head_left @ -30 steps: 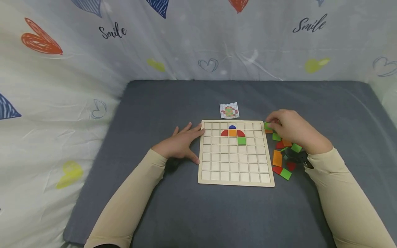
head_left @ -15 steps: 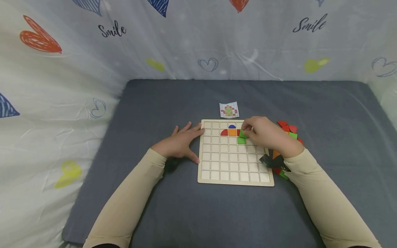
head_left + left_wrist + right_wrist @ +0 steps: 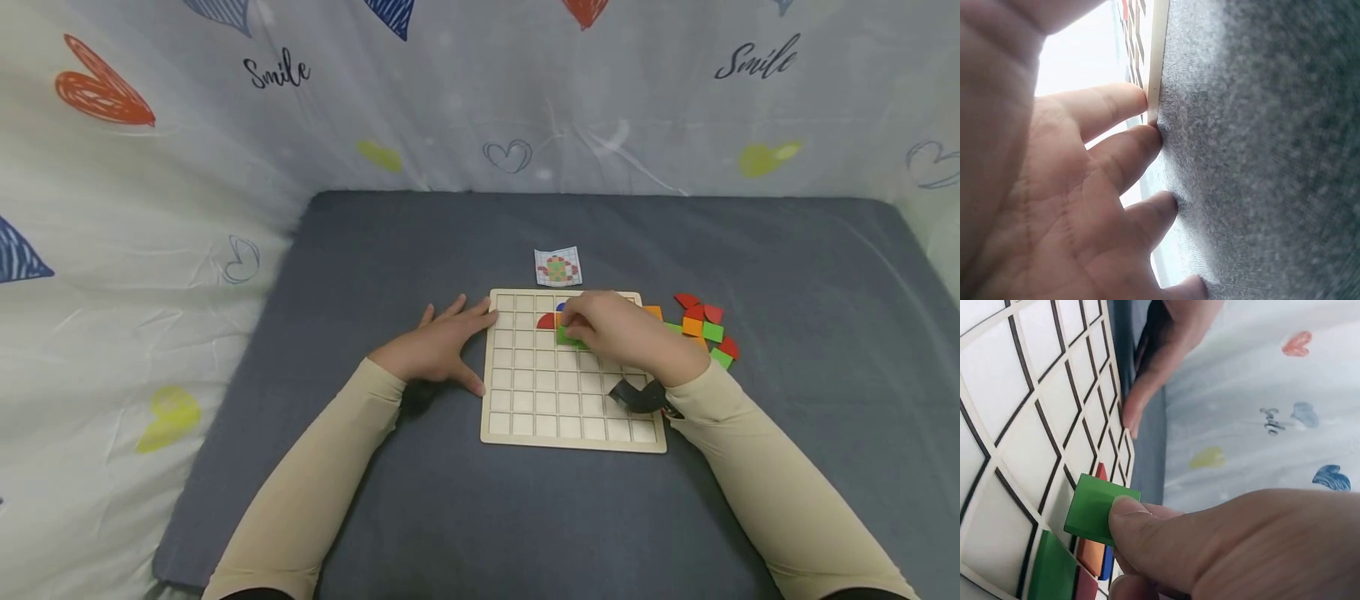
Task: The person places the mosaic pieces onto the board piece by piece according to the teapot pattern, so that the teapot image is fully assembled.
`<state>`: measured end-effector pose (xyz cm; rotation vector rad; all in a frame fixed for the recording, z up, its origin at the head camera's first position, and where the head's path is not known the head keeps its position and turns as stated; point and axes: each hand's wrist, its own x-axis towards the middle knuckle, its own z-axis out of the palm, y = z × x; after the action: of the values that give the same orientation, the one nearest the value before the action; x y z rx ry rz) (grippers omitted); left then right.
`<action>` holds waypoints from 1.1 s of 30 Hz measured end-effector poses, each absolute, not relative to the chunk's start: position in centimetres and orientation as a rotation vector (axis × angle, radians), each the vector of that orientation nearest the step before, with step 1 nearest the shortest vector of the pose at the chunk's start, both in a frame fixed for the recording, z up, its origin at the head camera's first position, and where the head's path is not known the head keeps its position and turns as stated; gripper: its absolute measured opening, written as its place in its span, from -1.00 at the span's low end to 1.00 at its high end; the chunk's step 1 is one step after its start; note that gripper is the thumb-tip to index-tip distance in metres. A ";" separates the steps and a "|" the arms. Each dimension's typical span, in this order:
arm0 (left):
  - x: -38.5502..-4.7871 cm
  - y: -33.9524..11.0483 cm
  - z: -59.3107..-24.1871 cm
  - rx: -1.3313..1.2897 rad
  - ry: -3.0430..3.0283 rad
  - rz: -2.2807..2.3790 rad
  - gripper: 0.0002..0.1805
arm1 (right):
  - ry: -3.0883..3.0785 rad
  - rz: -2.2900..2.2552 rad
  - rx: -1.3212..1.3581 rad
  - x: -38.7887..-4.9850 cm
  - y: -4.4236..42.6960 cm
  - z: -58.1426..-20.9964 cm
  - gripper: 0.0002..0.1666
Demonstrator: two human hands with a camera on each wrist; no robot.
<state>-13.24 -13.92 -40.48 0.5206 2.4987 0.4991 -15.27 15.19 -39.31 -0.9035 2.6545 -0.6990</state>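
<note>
A wooden grid board (image 3: 525,402) lies on the grey table. My left hand (image 3: 438,343) rests spread at its left edge; in the left wrist view straight fingertips touch the rim. Over the upper middle cells, my right hand (image 3: 633,333) pinches a green square tile (image 3: 1094,509) between thumb and fingers, tilted just off the board in the right wrist view. Another green tile (image 3: 1050,569) sits in a cell close by, with an orange tile (image 3: 1090,557), a red one (image 3: 1087,584) and a blue one (image 3: 1107,562) beyond. A red quarter-round tile (image 3: 546,322) sits further left.
Behind the board lies a small card (image 3: 558,267) printed with a coloured grid pattern. Loose tiles in red, orange and green, including an orange tile (image 3: 692,327), lie right of the board, partly hidden by my right arm. A patterned curtain (image 3: 450,100) hangs behind the table.
My right hand has moved left from the loose tiles to the board, bringing a green square tile, now left of the placed green one. My left hand stays at the board's edge.
</note>
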 end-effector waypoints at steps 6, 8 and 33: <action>-13.3 -13.8 -40.4 0.513 2.499 0.505 0.39 | 2.664 -0.663 -0.898 -15.3 15.1 -39.6 -0.95; -13.3 -13.9 -40.4 0.511 2.498 0.509 0.38 | 2.662 -0.661 -0.907 -15.3 15.2 -39.7 -0.95; -13.3 -13.9 -40.6 0.582 2.519 0.486 0.39 | 2.704 -0.625 -0.908 -15.0 15.2 -40.4 -0.88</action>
<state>-13.32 -13.93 -40.56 0.5821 2.5190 0.4862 -14.97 15.22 -40.40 -0.9079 2.7041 -0.6248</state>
